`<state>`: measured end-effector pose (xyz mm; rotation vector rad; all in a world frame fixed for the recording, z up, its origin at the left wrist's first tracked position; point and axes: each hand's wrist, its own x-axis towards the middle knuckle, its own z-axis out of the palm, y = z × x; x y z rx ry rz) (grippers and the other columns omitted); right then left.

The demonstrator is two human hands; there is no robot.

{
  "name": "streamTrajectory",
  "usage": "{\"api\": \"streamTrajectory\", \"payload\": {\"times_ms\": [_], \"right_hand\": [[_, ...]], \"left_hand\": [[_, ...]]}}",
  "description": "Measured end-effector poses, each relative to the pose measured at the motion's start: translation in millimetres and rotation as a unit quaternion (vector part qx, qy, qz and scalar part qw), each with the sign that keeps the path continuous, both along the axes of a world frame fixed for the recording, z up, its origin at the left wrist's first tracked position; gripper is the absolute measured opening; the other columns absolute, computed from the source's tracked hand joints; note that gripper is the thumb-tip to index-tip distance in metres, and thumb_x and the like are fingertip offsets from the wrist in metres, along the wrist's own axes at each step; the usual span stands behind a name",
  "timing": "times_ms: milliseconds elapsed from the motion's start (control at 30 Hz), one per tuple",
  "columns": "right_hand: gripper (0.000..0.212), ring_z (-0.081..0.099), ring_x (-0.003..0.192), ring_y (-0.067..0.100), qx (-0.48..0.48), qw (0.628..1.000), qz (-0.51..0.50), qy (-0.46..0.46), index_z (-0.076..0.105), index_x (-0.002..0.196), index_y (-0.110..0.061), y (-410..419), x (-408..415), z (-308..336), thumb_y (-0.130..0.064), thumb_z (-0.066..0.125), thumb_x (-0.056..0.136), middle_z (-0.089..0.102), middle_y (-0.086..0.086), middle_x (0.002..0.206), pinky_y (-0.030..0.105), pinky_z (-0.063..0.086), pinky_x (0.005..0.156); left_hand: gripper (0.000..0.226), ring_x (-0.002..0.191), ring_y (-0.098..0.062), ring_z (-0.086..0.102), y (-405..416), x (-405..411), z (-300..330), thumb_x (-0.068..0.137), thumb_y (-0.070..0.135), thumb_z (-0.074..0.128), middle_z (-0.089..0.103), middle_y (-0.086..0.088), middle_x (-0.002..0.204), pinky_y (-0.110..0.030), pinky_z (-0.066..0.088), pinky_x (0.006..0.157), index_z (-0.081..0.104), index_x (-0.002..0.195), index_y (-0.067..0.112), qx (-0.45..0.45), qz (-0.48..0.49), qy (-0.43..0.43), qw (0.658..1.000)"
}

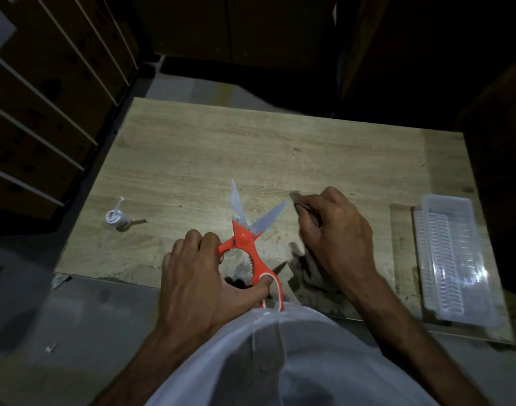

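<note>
Scissors [245, 238] with orange handles lie open-bladed on the near middle of the wooden table [192, 148], where we grip both handles in our left hand [204, 273] and pinch a dark cloth [302, 268] in our right hand [335, 230] just beside the right blade tip.

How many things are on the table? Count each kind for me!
Orange scissors: 1
Small white bottle: 1
Clear plastic tray: 1
Dark cloth: 1
Total: 4
</note>
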<state>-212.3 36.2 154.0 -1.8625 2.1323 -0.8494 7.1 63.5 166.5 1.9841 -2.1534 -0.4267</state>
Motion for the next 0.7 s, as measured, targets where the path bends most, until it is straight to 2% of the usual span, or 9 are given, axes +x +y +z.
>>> {"api": "streamTrajectory", "payload": {"times_ms": [133, 200, 300, 367, 467, 700], "right_hand": [[0.015, 0.062, 0.084, 0.013, -0.088, 0.993, -0.040, -0.073, 0.077, 0.108, -0.014, 6, -20, 21, -0.014, 0.070, 0.095, 0.068, -0.001, 0.094, 0.022, 0.044, 0.072], [0.015, 0.064, 0.085, 0.012, -0.107, 0.989, 0.008, -0.105, 0.077, 0.107, -0.011, 12, -10, 35, -0.011, 0.072, 0.093, 0.070, 0.000, 0.094, 0.026, 0.049, 0.076], [0.017, 0.065, 0.084, 0.013, -0.054, 0.983, 0.118, -0.129, 0.078, 0.110, -0.015, 21, 25, 35, -0.015, 0.072, 0.094, 0.069, -0.001, 0.093, 0.030, 0.052, 0.074], [0.018, 0.065, 0.081, 0.011, -0.003, 0.983, 0.155, -0.102, 0.078, 0.111, -0.022, 21, 40, 24, -0.026, 0.068, 0.097, 0.067, -0.005, 0.092, 0.031, 0.053, 0.068], [0.027, 0.064, 0.077, 0.009, 0.028, 0.988, 0.142, -0.058, 0.077, 0.109, -0.029, 16, 41, 15, -0.042, 0.056, 0.099, 0.064, -0.008, 0.090, 0.033, 0.053, 0.061], [0.030, 0.063, 0.068, 0.013, 0.007, 0.992, 0.128, -0.005, 0.077, 0.107, -0.029, 10, 41, 16, -0.045, 0.053, 0.098, 0.060, -0.007, 0.083, 0.034, 0.050, 0.050]], "left_hand": [[0.073, 0.084, -0.018, 0.047, -2, 0, 2, 0.055, 0.092, 0.060, 0.043, 0.007, 0.086, -0.040, 0.047, 0.080, 0.052, 0.085, 0.026, 0.017, 0.003, -0.002, 1.000], [0.072, 0.083, -0.019, 0.048, -3, -2, 2, 0.055, 0.091, 0.060, 0.043, 0.007, 0.085, -0.041, 0.048, 0.080, 0.052, 0.084, 0.025, 0.015, 0.002, 0.002, 1.000], [0.068, 0.080, -0.020, 0.046, -5, -5, 3, 0.055, 0.085, 0.062, 0.042, 0.007, 0.083, -0.042, 0.046, 0.076, 0.050, 0.082, 0.025, 0.007, -0.001, 0.016, 1.000], [0.063, 0.077, -0.020, 0.045, -6, -7, 3, 0.056, 0.080, 0.065, 0.042, 0.007, 0.081, -0.042, 0.046, 0.073, 0.050, 0.080, 0.024, -0.010, -0.004, 0.020, 1.000], [0.063, 0.076, -0.019, 0.045, -5, -6, 2, 0.055, 0.080, 0.067, 0.042, 0.008, 0.079, -0.040, 0.045, 0.074, 0.052, 0.079, 0.024, -0.021, -0.005, 0.015, 1.000], [0.070, 0.079, -0.019, 0.045, -8, -5, -1, 0.052, 0.086, 0.070, 0.043, 0.007, 0.082, -0.038, 0.040, 0.076, 0.052, 0.080, 0.024, -0.034, 0.000, -0.010, 0.999]]}}
